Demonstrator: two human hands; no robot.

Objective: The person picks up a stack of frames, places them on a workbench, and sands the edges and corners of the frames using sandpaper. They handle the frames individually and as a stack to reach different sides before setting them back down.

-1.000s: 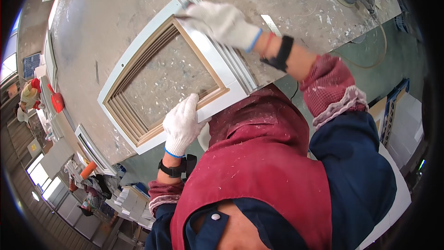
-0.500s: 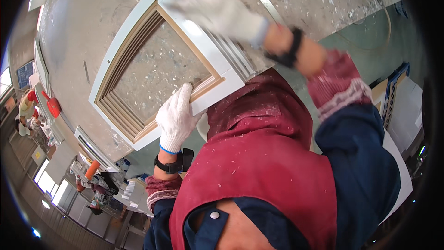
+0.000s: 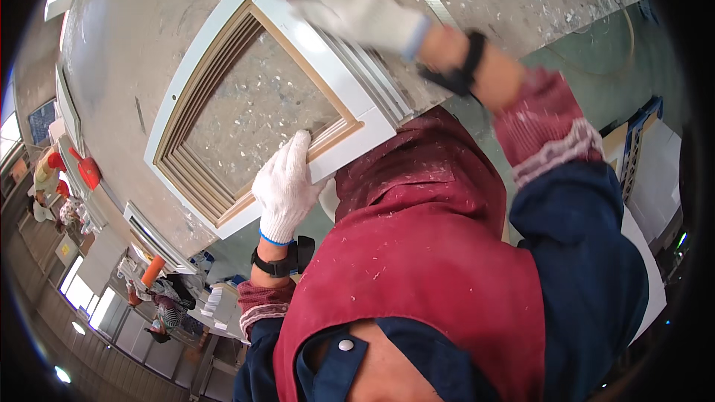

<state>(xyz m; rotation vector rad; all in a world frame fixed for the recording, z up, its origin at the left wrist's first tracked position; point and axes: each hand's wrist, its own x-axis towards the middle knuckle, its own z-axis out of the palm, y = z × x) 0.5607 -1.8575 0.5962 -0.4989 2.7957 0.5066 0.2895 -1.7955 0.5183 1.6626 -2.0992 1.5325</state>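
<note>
Here's the bench, and at its near edge the stacked white frames [image 3: 339, 78]! Left hand [image 3: 287, 186] clamped on the near rail; right hand [image 3: 357, 15] blurred at the far corner, its grip impossible to tell; pale strip [image 3: 434, 4] beside it.

The white-gloved left grip [image 3: 286, 182] clasps stacked, white, arch-sided frames [image 3: 328, 67] on the stained grey-brown worktop [image 3: 186, 4]; the white-gloved right grip [image 3: 350, 11], blurred, is at their far corner.
</note>
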